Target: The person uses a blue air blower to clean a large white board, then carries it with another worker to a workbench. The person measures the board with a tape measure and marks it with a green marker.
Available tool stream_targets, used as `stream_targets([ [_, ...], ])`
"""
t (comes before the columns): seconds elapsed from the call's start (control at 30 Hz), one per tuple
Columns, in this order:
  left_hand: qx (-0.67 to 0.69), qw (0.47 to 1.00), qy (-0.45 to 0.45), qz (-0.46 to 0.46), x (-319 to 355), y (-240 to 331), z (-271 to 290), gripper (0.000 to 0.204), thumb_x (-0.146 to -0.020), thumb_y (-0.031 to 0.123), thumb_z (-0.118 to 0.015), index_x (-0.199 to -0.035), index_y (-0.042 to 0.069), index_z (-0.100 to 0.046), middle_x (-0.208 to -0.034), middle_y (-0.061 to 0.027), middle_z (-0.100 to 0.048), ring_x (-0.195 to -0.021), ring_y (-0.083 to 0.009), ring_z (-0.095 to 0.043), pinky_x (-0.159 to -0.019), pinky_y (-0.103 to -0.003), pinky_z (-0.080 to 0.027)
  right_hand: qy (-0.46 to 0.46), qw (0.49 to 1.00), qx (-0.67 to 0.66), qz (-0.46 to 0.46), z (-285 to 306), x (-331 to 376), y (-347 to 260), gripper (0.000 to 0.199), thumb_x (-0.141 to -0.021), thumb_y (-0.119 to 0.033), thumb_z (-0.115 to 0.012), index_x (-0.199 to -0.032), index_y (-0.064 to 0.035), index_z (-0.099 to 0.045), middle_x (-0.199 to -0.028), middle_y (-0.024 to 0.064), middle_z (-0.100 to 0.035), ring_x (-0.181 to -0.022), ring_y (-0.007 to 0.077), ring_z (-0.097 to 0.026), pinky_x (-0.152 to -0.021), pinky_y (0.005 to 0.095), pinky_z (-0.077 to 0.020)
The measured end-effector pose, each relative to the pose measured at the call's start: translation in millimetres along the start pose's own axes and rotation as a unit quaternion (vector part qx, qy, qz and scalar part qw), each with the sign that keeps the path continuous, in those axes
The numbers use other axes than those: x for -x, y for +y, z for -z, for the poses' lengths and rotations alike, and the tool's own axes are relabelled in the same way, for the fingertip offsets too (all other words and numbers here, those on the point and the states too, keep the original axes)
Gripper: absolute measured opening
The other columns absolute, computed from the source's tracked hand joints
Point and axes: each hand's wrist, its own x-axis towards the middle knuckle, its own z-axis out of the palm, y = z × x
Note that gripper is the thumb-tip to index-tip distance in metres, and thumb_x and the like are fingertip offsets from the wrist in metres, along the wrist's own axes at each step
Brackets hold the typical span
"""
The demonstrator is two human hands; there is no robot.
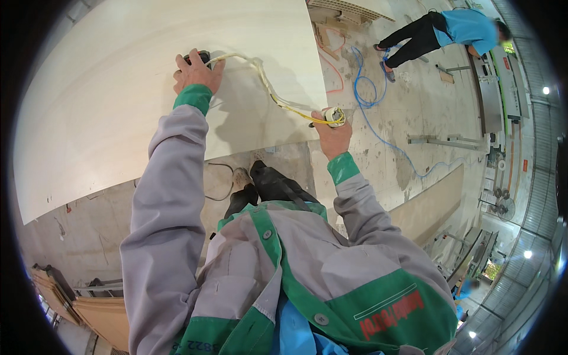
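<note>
A large pale wooden panel (118,100) lies flat in front of me. My left hand (197,72) presses on a small dark tool (200,57) resting on the panel's surface. A yellowish cord (266,86) runs from that tool across the panel to my right hand (333,133), which grips a coil of the cord with a white plug (334,115) at the panel's right edge. Both sleeves are grey with green cuffs.
Another person in a blue top and dark trousers (444,32) bends over at the far right. A blue hose (370,100) and a red cord (334,68) snake over the concrete floor. Boards lean at the right (429,204) and stack at the lower left (100,316).
</note>
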Motion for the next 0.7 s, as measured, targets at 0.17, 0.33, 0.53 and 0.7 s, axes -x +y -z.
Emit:
stream_targets([
  [0.17,-0.034,0.999,0.016,-0.023,-10.6,-6.0,7.9,0.064,-0.09,0.052,-0.061,-0.146,0.026,-0.044,-0.157,-0.0125,-0.033,-0.133,-0.0377,-0.047,-0.104,-0.05,-0.045,-0.026,1.0,0.012,-0.01,10.0,-18.6,-25.0,0.019,-0.084,-0.009,-0.081,-0.093,-0.001,-0.067,-0.078,0.0001,-0.064,-0.072,0.007,-0.058,-0.064,0.0241,-0.0484],
  [0.33,0.016,0.998,0.041,0.047,-32.6,-6.0,13.6,0.058,-0.092,0.057,-0.055,-0.142,0.026,-0.051,-0.154,-0.0118,-0.04,-0.133,-0.0372,-0.048,-0.104,-0.05,-0.045,-0.03,0.999,-0.046,0.004,0.7,-39.7,-40.8,0.015,-0.085,-0.009,-0.079,-0.092,-0.0011,-0.068,-0.08,-0.0002,-0.065,-0.073,0.0069,-0.058,-0.066,0.0244,-0.0492],
  [0.53,-0.015,0.994,0.084,0.07,-49.5,-1.8,10.5,0.058,-0.095,0.056,-0.051,-0.142,0.023,-0.05,-0.153,-0.014,-0.04,-0.13,-0.0394,-0.051,-0.104,-0.051,-0.045,-0.035,0.998,-0.042,0.011,-2.6,-65.4,-32.4,0.02,-0.082,-0.01,-0.08,-0.091,0.0003,-0.066,-0.076,0.0016,-0.068,-0.07,0.008,-0.063,-0.063,0.0254,-0.051],
  [0.7,-0.034,0.993,0.081,0.079,-57.0,0.5,11.3,0.058,-0.095,0.053,-0.051,-0.144,0.022,-0.048,-0.153,-0.0146,-0.039,-0.13,-0.0395,-0.051,-0.103,-0.05,-0.047,-0.1,0.994,-0.009,-0.044,-15.6,-85.2,-30.2,0.016,-0.086,-0.01,-0.079,-0.093,-0.0015,-0.067,-0.079,-0.0033,-0.064,-0.07,0.004,-0.054,-0.062,0.0229,-0.0453],
])
